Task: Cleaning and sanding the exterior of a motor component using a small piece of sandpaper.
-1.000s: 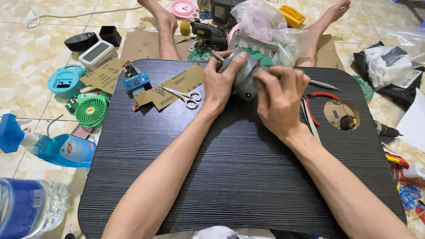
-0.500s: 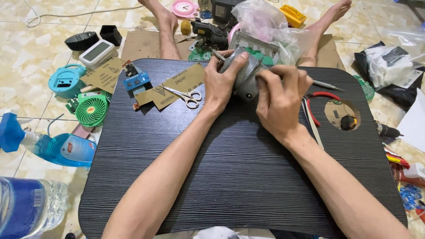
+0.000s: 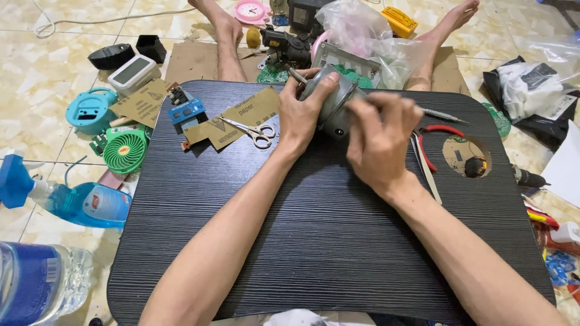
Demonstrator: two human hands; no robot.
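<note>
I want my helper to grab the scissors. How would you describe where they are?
On the black lap table, look at the far left part, just left of the left hand. The scissors lie on a brown sandpaper sheet: the only thing there with white loop handles.

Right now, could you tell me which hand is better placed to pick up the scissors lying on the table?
Left, probably. The left hand grips the grey metal part right beside the scissors; the right hand sits on the far side.

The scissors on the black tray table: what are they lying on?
The scissors lie on a brown sandpaper sheet, which rests on the black tray table. Their blades and handles cover part of the sheet; nothing else shows beneath it. The left hand is just beside them.
</note>
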